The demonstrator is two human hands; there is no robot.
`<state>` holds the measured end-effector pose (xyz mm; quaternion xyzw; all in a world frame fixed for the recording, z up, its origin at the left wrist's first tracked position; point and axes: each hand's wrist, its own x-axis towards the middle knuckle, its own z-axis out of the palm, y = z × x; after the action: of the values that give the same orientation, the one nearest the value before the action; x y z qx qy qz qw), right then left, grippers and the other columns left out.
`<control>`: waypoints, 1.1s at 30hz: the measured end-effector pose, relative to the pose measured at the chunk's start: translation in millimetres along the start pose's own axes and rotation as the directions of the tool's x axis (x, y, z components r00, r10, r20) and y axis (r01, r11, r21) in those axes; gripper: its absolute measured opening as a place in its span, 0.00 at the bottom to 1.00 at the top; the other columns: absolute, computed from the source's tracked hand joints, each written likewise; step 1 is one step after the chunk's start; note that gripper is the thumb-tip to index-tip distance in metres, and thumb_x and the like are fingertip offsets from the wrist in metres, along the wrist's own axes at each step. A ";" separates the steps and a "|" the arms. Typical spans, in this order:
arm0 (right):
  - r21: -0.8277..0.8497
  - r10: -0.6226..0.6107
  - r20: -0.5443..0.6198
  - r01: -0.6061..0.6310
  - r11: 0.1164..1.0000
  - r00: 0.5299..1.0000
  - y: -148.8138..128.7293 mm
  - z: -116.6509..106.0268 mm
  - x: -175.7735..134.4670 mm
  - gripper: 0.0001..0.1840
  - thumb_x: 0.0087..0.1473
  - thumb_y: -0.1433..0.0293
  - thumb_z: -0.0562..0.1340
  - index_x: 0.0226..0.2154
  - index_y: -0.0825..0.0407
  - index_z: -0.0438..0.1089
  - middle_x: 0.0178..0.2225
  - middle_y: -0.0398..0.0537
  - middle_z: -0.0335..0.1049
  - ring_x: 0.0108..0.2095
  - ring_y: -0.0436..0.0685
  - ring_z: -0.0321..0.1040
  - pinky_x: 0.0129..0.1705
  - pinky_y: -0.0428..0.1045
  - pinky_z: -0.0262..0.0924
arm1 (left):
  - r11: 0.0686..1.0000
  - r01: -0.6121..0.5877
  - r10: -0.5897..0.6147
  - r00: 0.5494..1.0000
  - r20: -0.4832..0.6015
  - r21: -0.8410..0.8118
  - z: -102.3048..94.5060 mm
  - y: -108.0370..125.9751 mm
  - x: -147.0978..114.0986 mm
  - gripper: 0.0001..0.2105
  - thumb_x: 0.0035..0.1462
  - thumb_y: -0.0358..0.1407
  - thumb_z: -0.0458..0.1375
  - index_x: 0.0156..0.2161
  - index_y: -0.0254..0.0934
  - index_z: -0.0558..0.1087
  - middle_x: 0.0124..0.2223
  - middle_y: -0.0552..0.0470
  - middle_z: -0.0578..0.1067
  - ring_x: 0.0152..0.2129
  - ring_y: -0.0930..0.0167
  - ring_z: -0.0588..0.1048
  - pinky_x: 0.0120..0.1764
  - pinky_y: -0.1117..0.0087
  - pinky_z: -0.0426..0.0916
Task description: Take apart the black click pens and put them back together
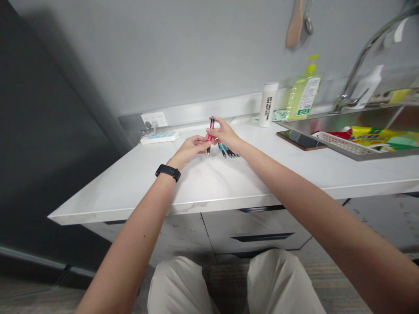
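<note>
As both hands meet over the middle of the countertop [121, 187], I see one red pen [210, 133] held between them, well back from the front edge. It stands almost upright, with its pointed tip directed downward. The left hand [192, 146] pinches the lower part of this pen, its thumb and fingertips brought together on the barrel. The right hand [225, 133] grips it higher, also with thumb and fingers pressed against it, so each hand leaves only the thickness of the pen between its fingers. One black watch [168, 172] is on the left wrist.

Just below the right hand, and partly covered by it, several blue and black pens [222, 151] lie on the countertop, their tips turned toward the front edge. I count at least four of them; the exact number I cannot tell.

Near the back left corner lies one power strip [160, 138]. Along the back edge, to the right of the hands, stand one white bottle [269, 104] with black letters and one yellow-green pump bottle [303, 97]. One smartphone [301, 139] lies flat by the left edge of the sink [357, 156]. On the wall hang two utensils: one wooden spatula [295, 25] and one metal ladle [308, 25].
</note>
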<state>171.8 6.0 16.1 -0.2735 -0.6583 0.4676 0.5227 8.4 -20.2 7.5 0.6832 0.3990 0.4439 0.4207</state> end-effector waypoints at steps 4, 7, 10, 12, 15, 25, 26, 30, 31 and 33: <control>-0.065 -0.049 -0.045 0.046 0.997 0.998 5.9 -4.2 5.1 0.27 0.50 0.59 0.63 0.49 0.45 0.54 0.23 0.36 0.69 0.14 0.45 0.57 0.18 0.42 0.55 | 0.976 -0.037 0.073 0.984 -0.161 0.216 -2.9 -0.9 4.1 0.14 0.53 0.46 0.58 0.32 0.36 0.66 0.30 0.54 0.70 0.28 0.74 0.69 0.34 0.71 0.63; -0.102 -0.090 -0.046 0.085 0.991 0.995 9.1 -8.5 8.5 0.24 0.51 0.59 0.62 0.47 0.46 0.52 0.23 0.35 0.67 0.14 0.45 0.56 0.16 0.40 0.53 | 0.830 -0.092 0.226 0.957 -0.181 0.551 -6.6 -5.1 6.0 0.12 0.56 0.43 0.55 0.28 0.37 0.63 0.27 0.55 0.66 0.26 0.73 0.65 0.33 0.71 0.60; -0.117 -0.121 -0.045 0.115 0.986 0.992 9.3 -10.8 9.5 0.24 0.53 0.59 0.60 0.47 0.46 0.50 0.24 0.36 0.67 0.14 0.44 0.57 0.16 0.40 0.53 | 0.734 -0.133 0.272 0.956 -0.109 0.666 -8.2 -7.8 5.7 0.12 0.58 0.42 0.53 0.28 0.37 0.62 0.26 0.56 0.64 0.25 0.73 0.63 0.32 0.70 0.58; -0.126 -0.121 -0.040 0.115 0.985 0.992 7.8 -10.5 8.7 0.23 0.54 0.60 0.60 0.48 0.45 0.50 0.24 0.36 0.67 0.15 0.44 0.57 0.16 0.39 0.53 | 0.720 -0.145 0.264 0.961 -0.076 0.679 -7.9 -7.8 4.9 0.12 0.58 0.43 0.52 0.28 0.37 0.62 0.27 0.55 0.65 0.25 0.73 0.63 0.31 0.70 0.57; -0.141 -0.093 -0.023 0.089 0.986 0.995 5.1 -7.8 6.2 0.22 0.55 0.60 0.58 0.49 0.45 0.51 0.24 0.36 0.66 0.14 0.44 0.56 0.15 0.39 0.52 | 0.700 -0.152 0.245 0.969 -0.034 0.698 -6.5 -6.4 3.7 0.12 0.58 0.43 0.51 0.28 0.37 0.62 0.27 0.55 0.65 0.25 0.73 0.63 0.31 0.70 0.57; -0.537 0.209 0.054 -0.148 0.831 0.976 10.5 -1.0 -1.8 0.29 0.53 0.76 0.58 0.57 0.52 0.55 0.20 0.37 0.65 0.18 0.48 0.62 0.24 0.42 0.60 | 0.683 -0.128 0.129 0.990 0.053 0.719 -5.5 -5.8 -1.9 0.15 0.58 0.47 0.49 0.30 0.37 0.64 0.26 0.56 0.67 0.24 0.73 0.63 0.29 0.72 0.57; -0.603 0.193 0.071 -0.112 0.790 0.979 11.9 -1.8 -2.4 0.31 0.52 0.76 0.58 0.58 0.52 0.54 0.21 0.37 0.66 0.20 0.48 0.63 0.26 0.43 0.61 | 0.682 -0.137 0.122 0.990 0.073 0.718 -5.6 -5.9 -2.3 0.16 0.58 0.48 0.49 0.30 0.37 0.64 0.26 0.56 0.66 0.24 0.73 0.63 0.29 0.72 0.57; -0.804 0.096 0.061 -0.008 0.595 0.993 17.9 -7.0 -1.9 0.27 0.50 0.72 0.62 0.54 0.53 0.62 0.28 0.42 0.72 0.29 0.50 0.68 0.37 0.45 0.62 | 0.683 -0.167 0.113 0.986 0.123 0.711 -5.9 -6.5 -3.1 0.17 0.56 0.50 0.50 0.29 0.37 0.64 0.26 0.55 0.66 0.24 0.73 0.62 0.28 0.72 0.56; -0.832 0.097 0.055 -0.008 0.555 0.994 19.4 -8.2 -1.2 0.24 0.49 0.71 0.63 0.51 0.53 0.65 0.30 0.43 0.73 0.31 0.51 0.69 0.38 0.45 0.61 | 0.686 -0.166 0.109 0.986 0.125 0.709 -5.9 -6.8 -3.2 0.16 0.55 0.50 0.51 0.29 0.37 0.63 0.26 0.55 0.66 0.24 0.73 0.62 0.28 0.72 0.56; -0.867 0.111 0.042 -0.019 0.497 0.993 22.2 -10.0 0.4 0.20 0.48 0.69 0.64 0.46 0.54 0.69 0.32 0.45 0.74 0.34 0.52 0.70 0.41 0.45 0.61 | 0.691 -0.164 0.103 0.986 0.129 0.704 -6.0 -7.8 -3.2 0.15 0.55 0.48 0.51 0.29 0.37 0.63 0.26 0.55 0.66 0.24 0.73 0.62 0.28 0.72 0.56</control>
<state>178.2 18.8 -3.6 -0.5007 -0.8164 0.1072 0.2671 0.5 -19.3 1.0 0.8367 0.4717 0.2571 0.1063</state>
